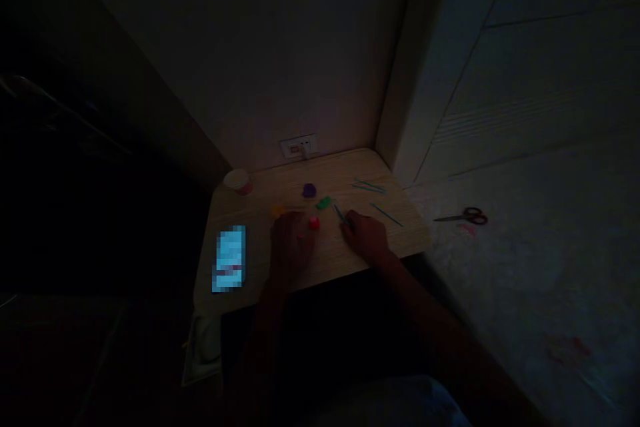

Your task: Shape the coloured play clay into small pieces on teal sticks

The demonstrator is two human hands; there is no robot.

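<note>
Where the right hand point(367, 237) gripped: I saw it pinch a slim blue-green stick point(341, 214), tip near a green crescent-shaped clay-like lump point(324, 203) on the pale wood-grain table point(330, 267).
Left hand point(291, 240): low over the tabletop; in that gloom I couldn't tell its grip.
Red blocky clay-like lump point(313, 223): just beside the left fingers, seemingly soft; sides suited gentle holding.
Stick: likely light, stiff; mid-length suited gripping.

A cup point(239, 182) stands at the back left corner of a table point(280, 180), behind what appears to be a phone point(230, 260). A lump point(314, 223) lies between the left hand point(291, 240) and the right hand point(367, 237), with three sticks point(387, 214) toward the table's right side. Scissors point(463, 216) lie on the floor point(505, 267) farther right; a wall socket point(299, 146) sits behind the table.
</note>
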